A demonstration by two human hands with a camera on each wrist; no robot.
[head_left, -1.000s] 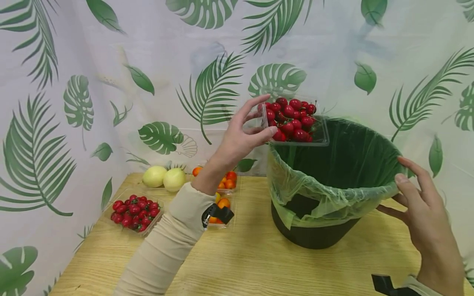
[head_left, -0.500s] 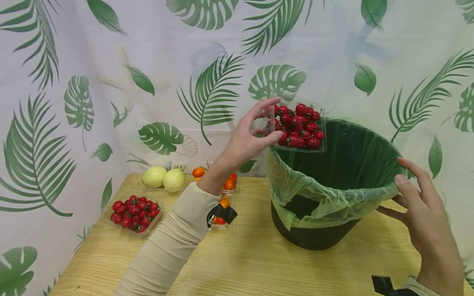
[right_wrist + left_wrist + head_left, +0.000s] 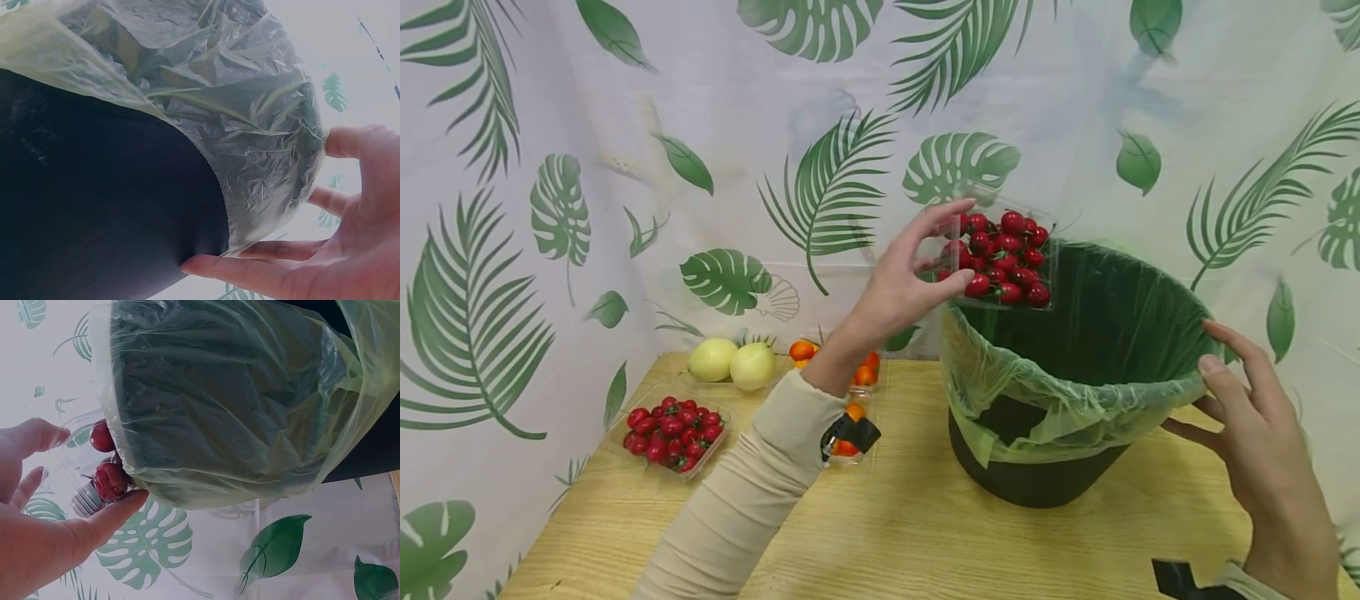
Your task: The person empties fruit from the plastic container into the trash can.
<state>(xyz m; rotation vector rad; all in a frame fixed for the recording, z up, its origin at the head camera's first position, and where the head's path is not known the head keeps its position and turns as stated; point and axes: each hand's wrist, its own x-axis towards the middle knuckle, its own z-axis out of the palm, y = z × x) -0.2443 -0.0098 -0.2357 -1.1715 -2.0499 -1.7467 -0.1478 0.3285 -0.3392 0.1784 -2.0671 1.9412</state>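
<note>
My left hand (image 3: pixel 904 282) holds a clear plastic tray (image 3: pixel 1054 271) of red cherries (image 3: pixel 1006 260) by its left side, thumb in front and fingers behind. The tray is tilted, its fruit facing me, over the far left rim of the black bin (image 3: pixel 1045 483). In the left wrist view, two cherries (image 3: pixel 111 481) show between my fingers and the bin; the bin hides the rest. A thin green bag (image 3: pixel 1000 375) lines the bin and folds over its rim. My right hand (image 3: pixel 1270 442) rests its spread, fairly straight fingers against the bin's right side, fingertips at the rim and lower down.
On the wooden table (image 3: pixel 880 533), a second clear tray of red fruit (image 3: pixel 673 432) stands at the left. Two pale yellow-green round fruits (image 3: pixel 733 362) lie behind it. Trays of orange fruit (image 3: pixel 854 412) are partly behind my left arm. A leaf-print curtain (image 3: pixel 820 83) hangs close behind.
My left hand has moved slightly right and down with the tray, tipping it so the cherries face me more and have shifted inside. The right hand and the bin stay put.
</note>
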